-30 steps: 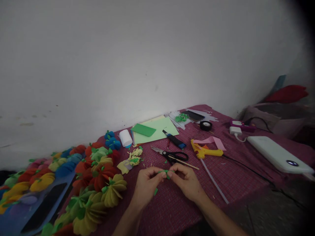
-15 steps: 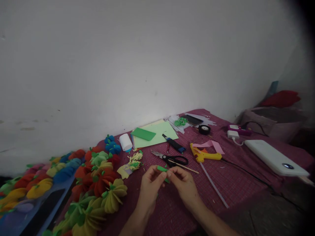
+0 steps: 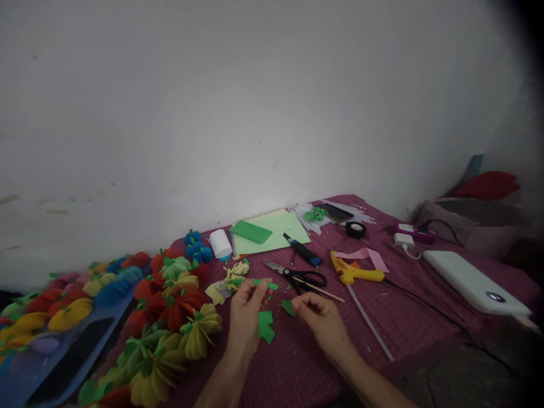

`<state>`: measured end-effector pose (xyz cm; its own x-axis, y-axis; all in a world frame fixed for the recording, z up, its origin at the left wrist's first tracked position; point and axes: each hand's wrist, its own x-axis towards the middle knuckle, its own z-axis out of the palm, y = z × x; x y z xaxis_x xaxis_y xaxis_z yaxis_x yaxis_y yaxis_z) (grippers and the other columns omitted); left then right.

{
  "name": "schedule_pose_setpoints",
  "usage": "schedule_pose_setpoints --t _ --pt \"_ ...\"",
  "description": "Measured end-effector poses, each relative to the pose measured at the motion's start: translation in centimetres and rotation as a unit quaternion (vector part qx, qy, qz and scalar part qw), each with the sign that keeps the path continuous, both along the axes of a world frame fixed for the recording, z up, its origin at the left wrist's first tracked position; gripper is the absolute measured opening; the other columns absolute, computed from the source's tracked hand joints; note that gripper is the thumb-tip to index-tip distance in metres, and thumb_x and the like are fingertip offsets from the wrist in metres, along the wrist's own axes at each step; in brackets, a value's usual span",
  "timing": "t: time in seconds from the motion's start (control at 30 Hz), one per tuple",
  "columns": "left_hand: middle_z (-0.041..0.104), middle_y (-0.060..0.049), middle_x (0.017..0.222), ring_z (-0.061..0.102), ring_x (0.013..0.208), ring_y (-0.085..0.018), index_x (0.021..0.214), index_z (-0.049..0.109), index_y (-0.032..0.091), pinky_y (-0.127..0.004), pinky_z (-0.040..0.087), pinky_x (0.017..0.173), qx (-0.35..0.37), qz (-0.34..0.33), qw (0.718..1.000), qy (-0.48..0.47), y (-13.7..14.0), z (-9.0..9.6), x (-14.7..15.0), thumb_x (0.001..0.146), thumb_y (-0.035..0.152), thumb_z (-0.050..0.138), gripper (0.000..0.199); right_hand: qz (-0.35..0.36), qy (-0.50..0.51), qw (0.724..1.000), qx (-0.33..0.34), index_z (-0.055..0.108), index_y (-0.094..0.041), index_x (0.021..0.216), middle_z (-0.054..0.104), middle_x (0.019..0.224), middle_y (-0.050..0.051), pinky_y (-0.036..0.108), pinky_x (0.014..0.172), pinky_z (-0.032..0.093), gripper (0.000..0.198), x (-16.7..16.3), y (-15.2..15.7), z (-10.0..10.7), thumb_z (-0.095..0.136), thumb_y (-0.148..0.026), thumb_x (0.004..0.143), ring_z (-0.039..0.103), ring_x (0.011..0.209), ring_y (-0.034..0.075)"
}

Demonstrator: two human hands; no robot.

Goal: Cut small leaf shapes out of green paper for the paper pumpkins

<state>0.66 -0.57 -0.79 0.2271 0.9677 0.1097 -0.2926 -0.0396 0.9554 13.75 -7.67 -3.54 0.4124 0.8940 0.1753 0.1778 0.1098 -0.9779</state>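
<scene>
Plainly largest, a grey-white wall (image 3: 263,102) rises behind a bench (image 3: 293,357) covered in a purplish-red checked cloth. Ribbed, pumpkin-shaped ornaments (image 3: 187,306) in red, yellow, green, blue and other colours crowd the left side, several bearing green bits on top. Beyond the bench at far right stands a pale bag (image 3: 471,224) with something red (image 3: 488,185) behind it.

Both hands reach in over the near part of the bench, a little apart from each other. The left hand (image 3: 245,309) has thumb and fingers closed in a narrow pinch around a small green strip (image 3: 266,284), whose end sticks out toward the right. The right hand (image 3: 321,317) pinches a small green leaf-like piece (image 3: 288,307) at its fingertips, the other fingers curled.

A pale green sheet (image 3: 289,226) lies near the wall, a darker green rectangle (image 3: 253,232) resting across its left part. At right lies a white power bank (image 3: 467,277). A yellow glue gun (image 3: 361,275) rests left of it, with a pink strip (image 3: 374,258) beside it and a translucent stick (image 3: 369,323) running from it toward the near edge. Open scissors (image 3: 310,278) with black handles lie beyond the hands, and a blue-and-black cutter (image 3: 305,251) lies beyond them. Left of the sheet is a white roll (image 3: 220,244); farther right sits a black roll (image 3: 355,229). Smallest, a notched green cutout (image 3: 266,327) shows just right of the left hand, and yellowish scraps (image 3: 236,273) lie beyond that hand.
</scene>
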Motion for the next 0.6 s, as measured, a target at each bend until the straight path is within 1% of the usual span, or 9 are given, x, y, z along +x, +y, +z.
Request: schedule_pose_setpoints --t 0.07,0.1,0.17,0.2,0.23,0.3,0.43,0.5,0.6 --pt "0.066 -0.004 0.075 0.053 0.063 -0.012 0.073 0.062 0.014 -0.021 0.040 0.059 -0.002 0.000 1.000 0.005 0.3 0.5 -0.4 0.069 0.035 0.072 0.024 0.022 -0.141 0.989 -0.024 0.064 -0.015 0.071 0.064 0.064 0.002 0.024 0.058 0.045 0.027 1.6 0.1 0.1 0.047 -0.032 0.084 0.058 0.062 0.016" --pt "0.066 -0.003 0.073 0.054 0.064 -0.012 0.071 0.061 0.015 -0.021 0.040 0.060 0.003 -0.006 1.000 0.010 0.5 0.6 -0.5 0.069 0.034 0.072 0.023 0.039 -0.234 0.971 -0.036 0.064 -0.015 0.076 0.066 0.072 0.003 0.024 0.064 0.047 0.027 2.5 0.3 0.3 0.043 -0.029 0.086 0.061 0.069 0.017" --pt "0.061 0.000 0.063 0.051 0.059 -0.011 0.065 0.059 0.015 -0.020 0.038 0.057 0.012 -0.022 0.999 0.033 0.6 0.6 -0.6 0.069 0.034 0.073 0.023 0.026 -0.282 0.958 -0.045 0.063 -0.014 0.097 0.068 0.092 0.007 0.027 0.076 0.047 0.024 4.2 0.9 0.7 0.044 -0.023 0.085 0.062 0.084 0.019" --pt "0.057 0.002 0.059 0.048 0.055 -0.010 0.063 0.059 0.015 -0.019 0.036 0.054 0.016 -0.030 0.998 0.048 0.7 0.5 -0.5 0.069 0.034 0.073 0.024 0.023 -0.319 0.946 -0.057 0.059 -0.014 0.110 0.067 0.101 0.009 0.030 0.082 0.045 0.030 4.9 1.3 0.9 0.047 -0.020 0.083 0.060 0.091 0.021" --pt "0.054 0.003 0.055 0.044 0.052 -0.009 0.061 0.059 0.015 -0.019 0.033 0.051 0.014 -0.036 0.997 0.064 0.7 0.3 -0.5 0.068 0.035 0.073 0.026 0.023 -0.350 0.934 -0.068 0.056 -0.014 0.116 0.064 0.108 0.011 0.033 0.088 0.042 0.036 5.4 1.8 1.1 0.050 -0.018 0.080 0.058 0.099 0.023" --pt "0.050 0.004 0.054 0.040 0.050 -0.008 0.062 0.061 0.014 -0.019 0.030 0.048 0.007 -0.047 0.995 0.088 0.8 0.0 -0.5 0.068 0.038 0.072 0.027 0.032 -0.393 0.914 -0.091 0.058 -0.013 0.113 0.064 0.109 0.014 0.038 0.093 0.038 0.039 6.2 2.7 1.2 0.055 -0.015 0.075 0.055 0.104 0.028" --pt "0.050 0.003 0.056 0.038 0.051 -0.009 0.065 0.065 0.013 -0.020 0.029 0.048 0.027 -0.071 0.991 0.108 0.8 -0.5 -0.5 0.073 0.041 0.068 0.029 0.051 -0.434 0.890 -0.129 0.064 -0.012 0.103 0.066 0.102 0.017 0.040 0.090 0.039 0.033 6.4 4.0 0.7 0.058 -0.011 0.070 0.056 0.101 0.031" --pt "0.049 0.002 0.057 0.039 0.053 -0.009 0.064 0.064 0.013 -0.020 0.030 0.050 0.032 -0.072 0.992 0.094 0.8 -0.7 -0.6 0.076 0.041 0.066 0.030 0.057 -0.438 0.886 -0.138 0.064 -0.011 0.104 0.066 0.102 0.018 0.039 0.089 0.039 0.035 6.2 4.5 0.6 0.057 -0.009 0.070 0.057 0.101 0.031" --pt "0.046 0.003 0.057 0.039 0.055 -0.009 0.066 0.064 0.014 -0.020 0.031 0.051 0.027 -0.069 0.994 0.074 0.9 -1.1 -0.5 0.075 0.040 0.067 0.028 0.064 -0.424 0.892 -0.142 0.062 -0.012 0.111 0.067 0.102 0.017 0.038 0.087 0.041 0.043 6.3 5.0 0.6 0.057 -0.006 0.069 0.059 0.099 0.030"
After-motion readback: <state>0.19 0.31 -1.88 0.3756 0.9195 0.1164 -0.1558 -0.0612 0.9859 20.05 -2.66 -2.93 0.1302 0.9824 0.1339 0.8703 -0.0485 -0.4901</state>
